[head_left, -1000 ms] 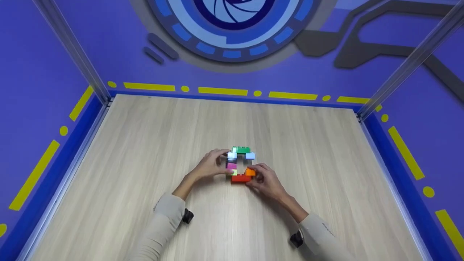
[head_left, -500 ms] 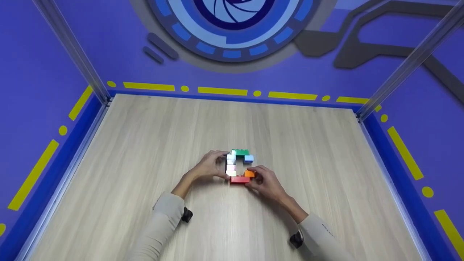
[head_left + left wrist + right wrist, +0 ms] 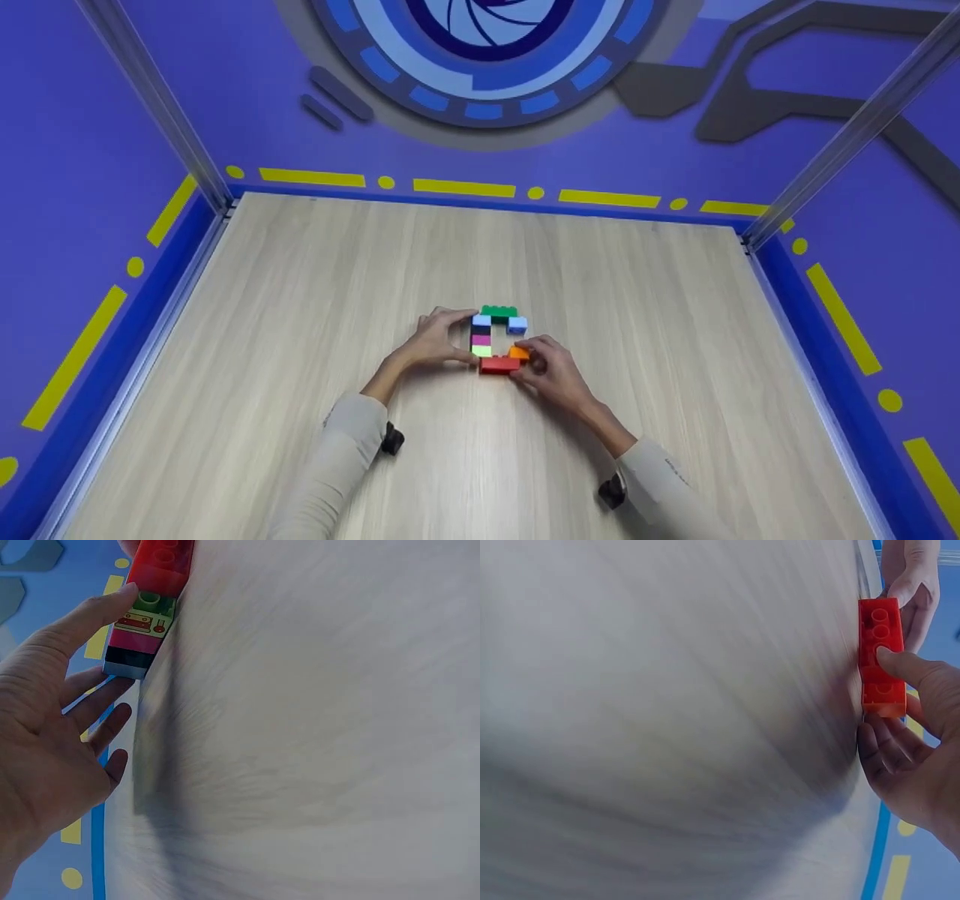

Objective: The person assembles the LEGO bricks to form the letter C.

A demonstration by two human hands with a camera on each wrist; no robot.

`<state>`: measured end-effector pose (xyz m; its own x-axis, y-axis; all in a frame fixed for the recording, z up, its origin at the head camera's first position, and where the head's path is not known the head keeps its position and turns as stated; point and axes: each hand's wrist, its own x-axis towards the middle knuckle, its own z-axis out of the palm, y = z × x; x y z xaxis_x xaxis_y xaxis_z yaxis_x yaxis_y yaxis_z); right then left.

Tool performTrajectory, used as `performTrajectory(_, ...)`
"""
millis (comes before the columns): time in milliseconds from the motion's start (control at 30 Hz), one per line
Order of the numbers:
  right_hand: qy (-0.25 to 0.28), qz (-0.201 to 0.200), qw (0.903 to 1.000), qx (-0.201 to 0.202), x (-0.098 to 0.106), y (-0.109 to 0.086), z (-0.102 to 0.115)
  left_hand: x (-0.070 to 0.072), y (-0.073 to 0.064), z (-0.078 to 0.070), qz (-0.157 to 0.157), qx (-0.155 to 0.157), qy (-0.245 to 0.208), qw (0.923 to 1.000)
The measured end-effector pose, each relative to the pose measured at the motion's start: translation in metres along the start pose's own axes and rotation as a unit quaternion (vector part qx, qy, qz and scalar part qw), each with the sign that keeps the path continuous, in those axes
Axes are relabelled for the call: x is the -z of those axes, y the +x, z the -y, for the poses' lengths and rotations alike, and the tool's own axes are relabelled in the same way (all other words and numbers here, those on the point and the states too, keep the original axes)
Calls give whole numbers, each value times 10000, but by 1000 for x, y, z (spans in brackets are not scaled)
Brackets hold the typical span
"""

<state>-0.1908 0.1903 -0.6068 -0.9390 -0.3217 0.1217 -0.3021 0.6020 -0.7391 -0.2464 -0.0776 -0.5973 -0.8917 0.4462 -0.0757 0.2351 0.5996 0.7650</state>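
In the head view, several toy building bricks are joined into a C shape with a gap on its right side. A green brick [image 3: 499,312] forms the far end and a red brick [image 3: 499,365] the near one. Light blue, dark, pink [image 3: 481,340] and light green [image 3: 481,351] bricks make the left column. My left hand [image 3: 433,339] spans this column, thumb near the red brick and fingertips at the light blue end. My right hand [image 3: 556,373] pinches the red brick and the orange brick [image 3: 519,352]. Its thumb presses the red brick's hollow, tubed side in the right wrist view.
The wooden table [image 3: 360,270] surrounds the bricks. Blue-purple panels [image 3: 225,90] with yellow dashes stand at the back and both sides, with metal posts [image 3: 847,135] in the corners. Black wrist cameras [image 3: 391,439] sit at both sleeves.
My left thumb has slid from the light green brick to the red brick's left end. The glare has left the bricks, whose tilt differs slightly. The right hand keeps its pinch.
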Motion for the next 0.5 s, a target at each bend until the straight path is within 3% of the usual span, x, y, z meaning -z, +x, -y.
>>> performTrajectory(333,115,-31,9997,-208,-3,5,-1,0,4,2,-152,113,-148,9997)
performTrajectory(500,205,31,9997,-131,0,6,0,0,1,5,-273,-56,-196,9994)
